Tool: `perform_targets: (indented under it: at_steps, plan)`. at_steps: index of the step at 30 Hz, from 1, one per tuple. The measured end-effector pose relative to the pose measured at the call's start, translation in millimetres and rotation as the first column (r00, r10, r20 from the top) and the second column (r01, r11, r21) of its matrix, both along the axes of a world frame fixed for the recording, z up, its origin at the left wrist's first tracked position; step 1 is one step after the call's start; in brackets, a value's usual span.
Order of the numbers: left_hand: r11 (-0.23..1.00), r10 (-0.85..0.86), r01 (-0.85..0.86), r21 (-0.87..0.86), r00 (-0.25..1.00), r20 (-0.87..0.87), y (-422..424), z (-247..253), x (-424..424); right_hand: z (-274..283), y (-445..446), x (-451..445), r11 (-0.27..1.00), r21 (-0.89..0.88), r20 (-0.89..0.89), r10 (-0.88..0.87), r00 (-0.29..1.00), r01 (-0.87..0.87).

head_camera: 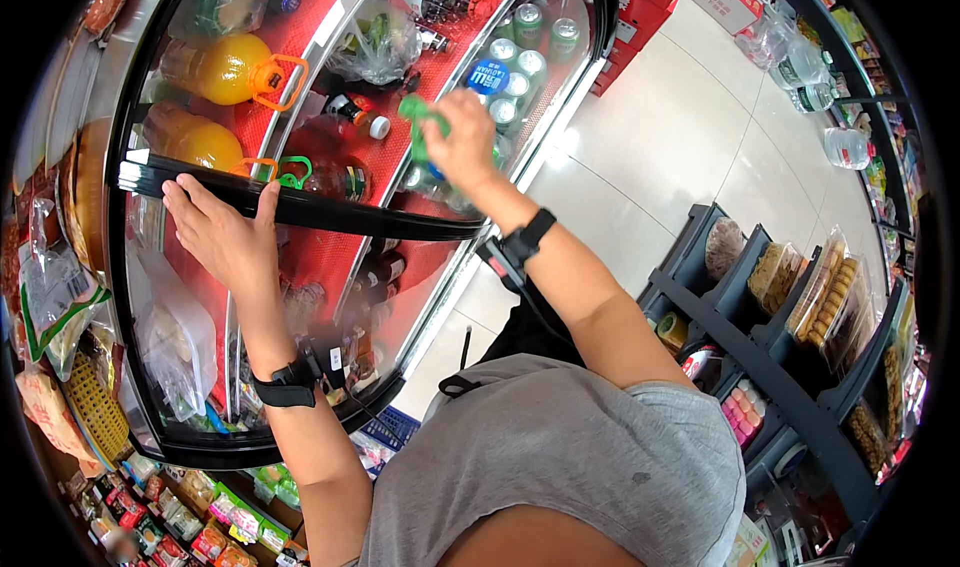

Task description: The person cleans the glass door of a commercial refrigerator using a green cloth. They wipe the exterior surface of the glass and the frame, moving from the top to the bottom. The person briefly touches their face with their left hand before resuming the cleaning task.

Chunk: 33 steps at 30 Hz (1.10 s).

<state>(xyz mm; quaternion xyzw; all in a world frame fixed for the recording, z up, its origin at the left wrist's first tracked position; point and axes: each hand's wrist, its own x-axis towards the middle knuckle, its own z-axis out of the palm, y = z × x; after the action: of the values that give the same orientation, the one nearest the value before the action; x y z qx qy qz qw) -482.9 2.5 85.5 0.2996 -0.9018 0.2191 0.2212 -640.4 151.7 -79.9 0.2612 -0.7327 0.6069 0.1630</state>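
Note:
My right hand point(459, 133) is closed around a crumpled green cloth point(417, 125). It is over the glass cover point(450, 86) of a display cooler, above shrink-wrapped drink cans point(517, 84). Part of the cloth is hidden by my fingers. My left hand point(225, 229) lies against the black frame bar point(330, 213) that crosses the glass, its fingers apart and nothing held. Through the glass near my left hand are large bottles of orange drink point(206, 71) with orange handles. A dark bottle with a white cap point(360, 116) lies on the red lining between the two hands.
Red cartons point(637, 11) are stacked beyond the cooler's far end. At right, a dark grey rack point(750, 349) holds packaged biscuits point(829, 297). Small snack packets point(180, 518) fill the shelf at lower left, below a yellow plastic basket point(97, 405). Tiled floor point(660, 139) runs between cooler and rack.

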Motion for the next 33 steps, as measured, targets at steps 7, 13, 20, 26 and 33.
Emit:
perform_targets:
  at_steps: [7, 13, 20, 26, 33]
  plan:
    - [1.000, 0.013, -0.013, 0.004, 1.000, 0.008, 0.3, 0.3, -1.2, -2.5, -7.9, 37.5, 0.999, -0.051, 0.185, 0.006, 0.983, 0.004]
    - [1.000, 0.014, -0.014, -0.003, 1.000, 0.013, 1.1, 2.0, -2.7, 7.3, -5.9, -7.9, 0.998, -0.017, 0.115, -0.055, 0.992, 0.057]
    - [1.000, 0.019, -0.019, -0.004, 1.000, 0.021, 1.8, 2.4, -2.0, -5.6, -10.5, 26.4, 0.997, -0.078, 0.211, 0.007, 0.977, 0.009]
    - [1.000, 0.019, -0.019, 0.022, 1.000, 0.006, -1.3, -0.4, -2.1, 0.5, -3.9, -30.3, 0.990, -0.069, 0.310, -0.100, 0.945, 0.127]
    - [0.999, 0.032, -0.031, 0.027, 0.999, -0.015, -1.3, -3.9, -3.1, 35.8, -48.9, 52.4, 0.980, -0.176, 0.139, 0.115, 0.984, -0.090]
